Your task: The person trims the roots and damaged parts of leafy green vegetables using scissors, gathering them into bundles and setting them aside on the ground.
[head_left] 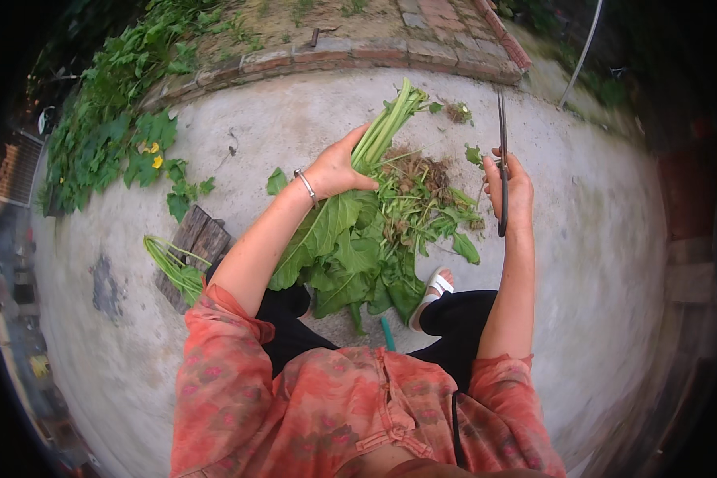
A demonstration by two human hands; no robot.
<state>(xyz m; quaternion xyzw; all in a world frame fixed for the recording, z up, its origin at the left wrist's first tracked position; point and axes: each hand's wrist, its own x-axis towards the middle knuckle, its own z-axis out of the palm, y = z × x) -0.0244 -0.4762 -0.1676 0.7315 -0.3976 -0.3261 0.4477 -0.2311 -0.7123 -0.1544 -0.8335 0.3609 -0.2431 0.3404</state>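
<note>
A bunch of leafy greens (pixel 346 243) is in my left hand (pixel 334 169), which is wrapped round its pale green stems. The stems point away from me and the broad leaves hang toward my lap. My right hand (pixel 519 190) is off to the right, holding dark metal scissors (pixel 503 119) with the blades pointing away. A small leafy sprig (pixel 473 154) shows beside the right fingertips; whether they touch it, I cannot tell. Beyond the bunch, a heap of trimmed roots and leaves (pixel 429 187) lies on the concrete, partly covered by the bunch.
More long-stemmed greens (pixel 182 275) rest on a wooden board (pixel 195 239) at my left. A small clump of trimmings (pixel 456 111) lies farther out. A low brick edging (pixel 323 52) borders the soil bed, and vines with yellow flowers (pixel 156 162) spread at the left.
</note>
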